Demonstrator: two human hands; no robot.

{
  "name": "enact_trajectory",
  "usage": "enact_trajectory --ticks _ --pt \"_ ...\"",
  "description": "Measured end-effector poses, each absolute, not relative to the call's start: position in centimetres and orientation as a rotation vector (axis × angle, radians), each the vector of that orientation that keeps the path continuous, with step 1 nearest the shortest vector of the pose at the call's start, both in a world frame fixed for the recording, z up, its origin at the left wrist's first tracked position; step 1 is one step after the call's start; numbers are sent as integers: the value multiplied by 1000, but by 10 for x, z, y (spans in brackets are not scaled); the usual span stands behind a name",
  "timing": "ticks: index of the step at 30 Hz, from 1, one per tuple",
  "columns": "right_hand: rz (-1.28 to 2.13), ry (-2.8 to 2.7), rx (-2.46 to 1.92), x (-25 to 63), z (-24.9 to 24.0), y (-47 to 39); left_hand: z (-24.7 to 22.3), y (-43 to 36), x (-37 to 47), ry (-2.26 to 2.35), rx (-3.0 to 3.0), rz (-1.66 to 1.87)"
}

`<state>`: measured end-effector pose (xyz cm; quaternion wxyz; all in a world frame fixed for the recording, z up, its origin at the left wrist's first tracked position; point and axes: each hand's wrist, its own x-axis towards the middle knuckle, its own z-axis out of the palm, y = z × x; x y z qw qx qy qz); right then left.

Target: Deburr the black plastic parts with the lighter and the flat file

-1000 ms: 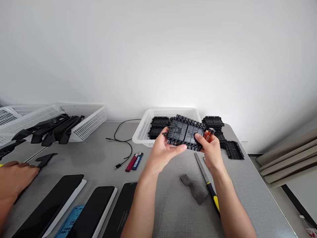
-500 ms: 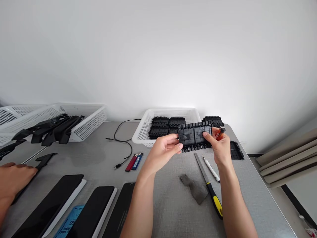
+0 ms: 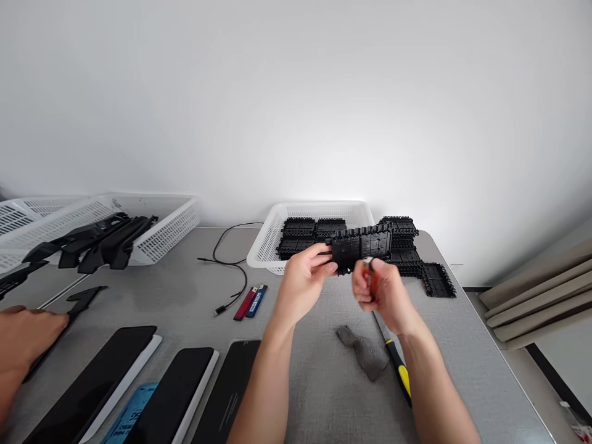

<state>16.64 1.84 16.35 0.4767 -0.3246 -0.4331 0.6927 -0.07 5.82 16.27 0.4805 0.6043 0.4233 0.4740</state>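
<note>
My left hand (image 3: 303, 277) grips a black plastic panel (image 3: 361, 245) with toothed long edges by its left end. The panel is held up and tilted in front of the white basket (image 3: 263, 251). My right hand (image 3: 382, 290) is closed around an orange lighter (image 3: 372, 279), its metal top upward, just below the panel's right half. Motion blurs these fingers, and whether there is a flame I cannot tell. More black panels (image 3: 298, 226) lie in the basket, and a stack of them (image 3: 404, 256) stands to its right.
A file with a yellow-black handle (image 3: 403, 376) and a grey rag (image 3: 365, 353) lie in front. Two small boxes (image 3: 251, 302), a cable (image 3: 231, 262) and dark slabs (image 3: 173, 391) are leftward. Another person's hand (image 3: 30, 336) holds a black part (image 3: 86, 299) at far left.
My right hand has let go of the panel's right end and moved left and down with the lighter, now upright. The panel has tilted in my left hand.
</note>
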Motion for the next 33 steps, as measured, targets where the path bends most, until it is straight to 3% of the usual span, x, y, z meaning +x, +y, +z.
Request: enact_trajectory --ticks 7,33 --pt "2024 -1019 -723 146 157 25 168 53 5 992 1555 1137" --pt "2032 -778 -620 171 159 36 162 54 -1 1080 1608 1210"
